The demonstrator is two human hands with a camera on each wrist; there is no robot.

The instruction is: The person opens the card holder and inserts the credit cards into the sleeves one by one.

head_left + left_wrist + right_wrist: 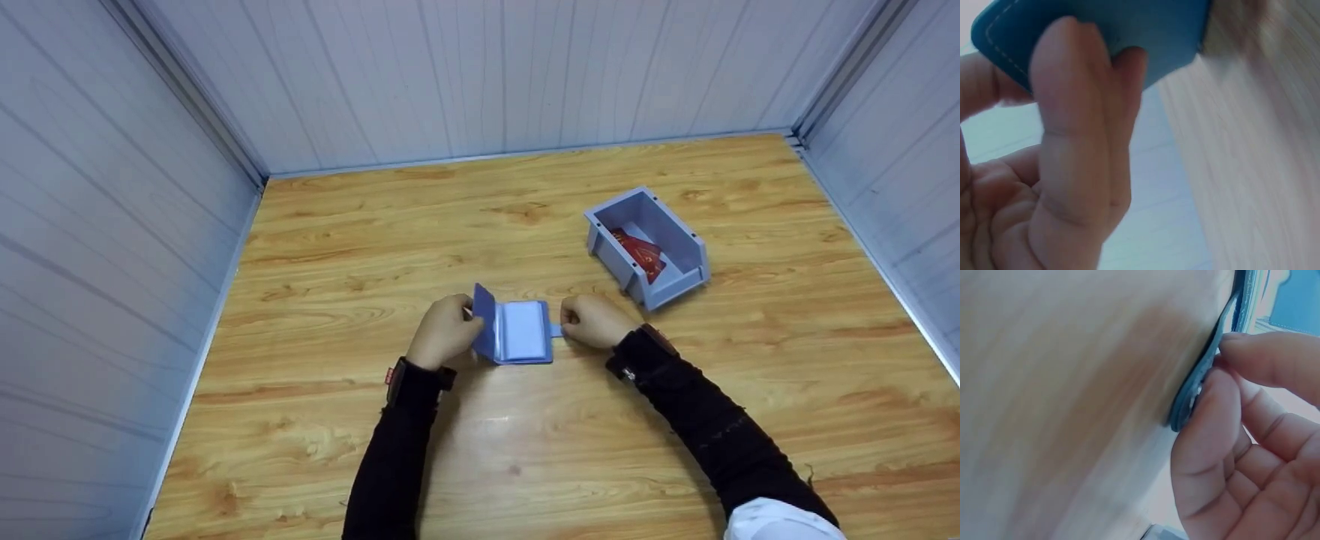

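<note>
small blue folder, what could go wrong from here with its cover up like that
The raised cover might flop down if the left grip slips. The right grip pinches the narrow strap, so a hard tug could drag or twist the folder. The grey bin stands close beyond that grip, so a careless reach might bump it.

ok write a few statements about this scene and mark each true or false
1. The left hand holds the raised cover of the wallet. True.
2. The wallet is closed. False: it is open.
3. The right hand pinches the strap. True.
4. Red cards lie in the bin. True.
5. In the head view, the bin stands left of the wallet. False: it stands to the right.
6. The right hand is inside the bin. False: it is outside, at the strap.
</note>
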